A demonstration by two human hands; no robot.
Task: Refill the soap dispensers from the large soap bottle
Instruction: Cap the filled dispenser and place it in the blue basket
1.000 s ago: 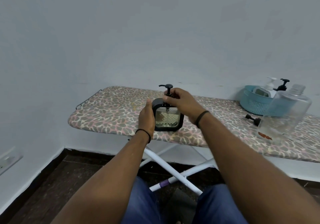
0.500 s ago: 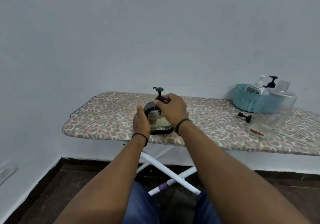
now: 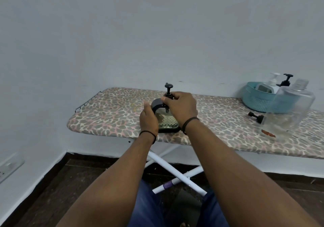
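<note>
- Dispenser (image 3: 166,119) on the ironing board (image 3: 112,114), between left hand (image 3: 148,119) and right hand (image 3: 182,108).
- Far right of the right hand: large bottle (image 3: 287,111), loose pump (image 3: 256,116) beside it.
- Basket (image 3: 254,98) behind, two dispensers inside.

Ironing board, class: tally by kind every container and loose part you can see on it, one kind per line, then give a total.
Soap dispensers with pumps: 3 (black one held by both hands, white-pump and black-pump in the basket)
Large clear bottle: 1
Teal basket: 1
Loose black pump part: 1
Total: 6
</note>
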